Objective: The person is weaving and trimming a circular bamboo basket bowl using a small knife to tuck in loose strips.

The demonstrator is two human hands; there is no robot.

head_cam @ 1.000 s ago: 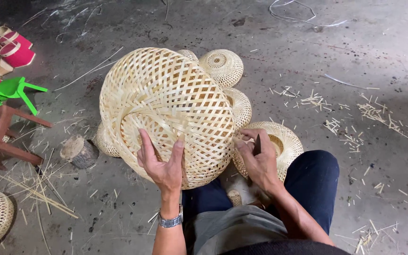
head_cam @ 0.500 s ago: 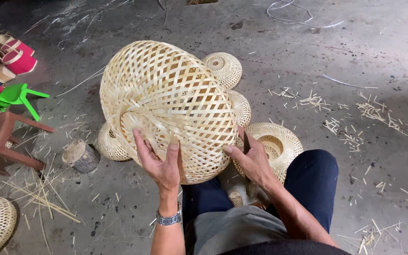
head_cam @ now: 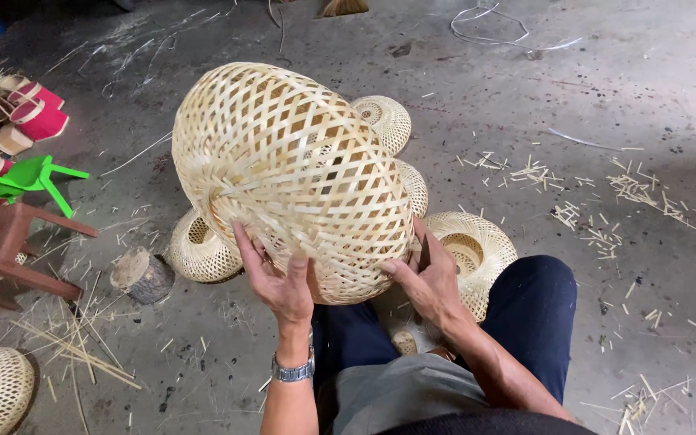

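A large woven bamboo basket (head_cam: 292,173), dome-shaped with an open lattice weave, fills the centre of the frame, held up off the concrete floor (head_cam: 590,97). The left hand (head_cam: 279,278) sits at its lower left edge, palm against the weave, fingers (head_cam: 243,242) spread and pressed flat along the rim, thumb up against the basket's underside. The right hand (head_cam: 424,278) grips the lower right edge, fingers (head_cam: 392,267) curled partway onto the weave; a thin dark tool seems tucked in this hand, though it is too small to tell what it is. So the basket lies above and between both sets of fingers, touching each.

Behind it, toward the upper centre, smaller woven baskets (head_cam: 384,121) lie on the floor; another small basket (head_cam: 199,250) rests at lower left of the big one, and one (head_cam: 473,250) sits just right of the right hand. A wood stump (head_cam: 142,275) stands near the left-hand one. At the left edge are a green stool (head_cam: 18,181), a brown stool (head_cam: 2,254) and pink sandals (head_cam: 34,113). Bamboo slivers (head_cam: 598,193) scatter at right.
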